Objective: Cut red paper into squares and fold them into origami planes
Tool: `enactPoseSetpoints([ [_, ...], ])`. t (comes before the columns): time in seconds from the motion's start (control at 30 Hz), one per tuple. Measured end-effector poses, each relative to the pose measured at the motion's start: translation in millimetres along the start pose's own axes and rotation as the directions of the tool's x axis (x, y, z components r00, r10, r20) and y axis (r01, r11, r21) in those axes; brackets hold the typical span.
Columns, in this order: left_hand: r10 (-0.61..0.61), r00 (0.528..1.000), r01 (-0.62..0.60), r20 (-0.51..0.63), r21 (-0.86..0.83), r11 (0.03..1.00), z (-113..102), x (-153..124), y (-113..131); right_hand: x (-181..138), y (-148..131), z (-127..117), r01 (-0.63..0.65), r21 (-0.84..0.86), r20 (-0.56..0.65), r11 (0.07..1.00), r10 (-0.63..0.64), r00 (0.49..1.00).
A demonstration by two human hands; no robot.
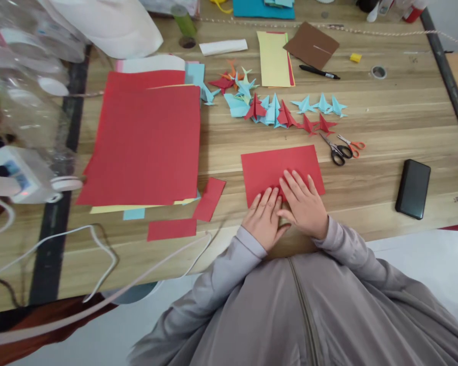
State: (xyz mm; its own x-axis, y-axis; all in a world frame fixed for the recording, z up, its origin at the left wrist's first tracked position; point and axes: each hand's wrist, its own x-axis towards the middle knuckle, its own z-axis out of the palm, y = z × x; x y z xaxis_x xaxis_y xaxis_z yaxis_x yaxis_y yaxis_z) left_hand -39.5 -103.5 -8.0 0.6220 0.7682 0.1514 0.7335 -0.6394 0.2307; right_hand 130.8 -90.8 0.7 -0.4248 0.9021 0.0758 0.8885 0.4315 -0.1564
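A red paper sheet (278, 165) lies flat on the wooden table (385, 117) in front of me. My left hand (264, 218) rests flat on its near edge, fingers stretched out. My right hand (304, 204) lies beside it, fingers spread flat on the same sheet, the thumb touching the left hand. Neither hand grips anything.
A stack of large red sheets (145, 140) lies to the left, with red strips (209, 199) near it. Folded red and blue paper cranes (278, 109) sit beyond the sheet. Scissors (341, 148), a black phone (412, 188), a pen (319, 72) and yellow paper (274, 58) lie farther off.
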Motion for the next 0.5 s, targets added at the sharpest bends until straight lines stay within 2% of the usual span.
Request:
enactPoseSetpoints([
  [0.07, -0.030, 0.999, 0.030, -0.039, 0.004, 1.000, 6.9, -5.7, 10.1, -17.7, -5.8, -1.9, 0.042, 0.016, 0.025, 0.999, -0.042, 0.999],
  [0.23, -0.113, 0.992, 0.114, -0.054, 0.021, 0.993, 19.9, -18.6, 27.8, -44.7, -17.5, 0.2, -0.048, 0.039, -0.002, 0.998, 0.048, 0.999],
  [0.33, -0.164, 0.986, 0.164, -0.017, 0.011, 0.986, 20.1, -13.0, 27.9, -40.7, -18.5, -1.8, -0.084, 0.030, 0.011, 0.996, 0.084, 0.996],
  [0.43, -0.186, 0.981, 0.187, 0.051, -0.031, 0.982, 15.5, 2.6, 18.3, -25.8, -13.0, -5.8, -0.109, 0.020, 0.033, 0.994, 0.108, 0.994],
  [0.5, -0.208, 0.977, 0.211, 0.050, -0.055, 0.976, 13.6, 13.7, 11.2, -14.7, -7.1, -7.1, -0.115, 0.025, 0.029, 0.993, 0.114, 0.993],
])
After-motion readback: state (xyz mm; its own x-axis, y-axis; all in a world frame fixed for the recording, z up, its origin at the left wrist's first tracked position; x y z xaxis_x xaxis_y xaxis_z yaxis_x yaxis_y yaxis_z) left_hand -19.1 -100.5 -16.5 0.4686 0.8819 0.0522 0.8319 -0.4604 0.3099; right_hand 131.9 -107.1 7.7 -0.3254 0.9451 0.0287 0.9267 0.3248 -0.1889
